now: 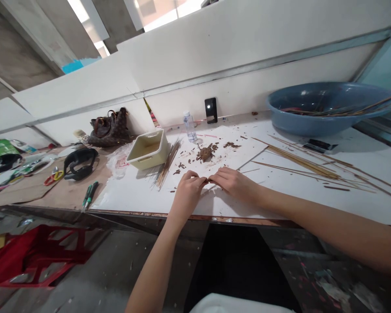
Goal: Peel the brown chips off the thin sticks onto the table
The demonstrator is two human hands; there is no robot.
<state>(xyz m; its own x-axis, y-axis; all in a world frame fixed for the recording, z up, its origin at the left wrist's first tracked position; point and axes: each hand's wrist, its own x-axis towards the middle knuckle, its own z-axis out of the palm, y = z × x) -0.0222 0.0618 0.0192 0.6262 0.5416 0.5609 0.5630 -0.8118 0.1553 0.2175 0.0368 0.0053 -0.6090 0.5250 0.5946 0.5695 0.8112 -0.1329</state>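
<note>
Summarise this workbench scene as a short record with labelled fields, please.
Hands: left hand and right hand close together over the white work surface, pinching a small dark brown piece between them
Ahead of hands: crumbly brown lump among scattered brown fragments
Left: bundle of thin sticks beside cream plastic tub
Back: upright capped clear bottle; black smartphone leaning against white partition
Right: loose tan sticks; blue plastic basin holding long sticks
Far left: brown patterned handbag; red-and-yellow-handled scissors

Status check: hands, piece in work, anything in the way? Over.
Left hand and right hand close together, pinching small dark piece. Piece mostly hidden by hands. Brown lump and loose scraps just beyond.
</note>
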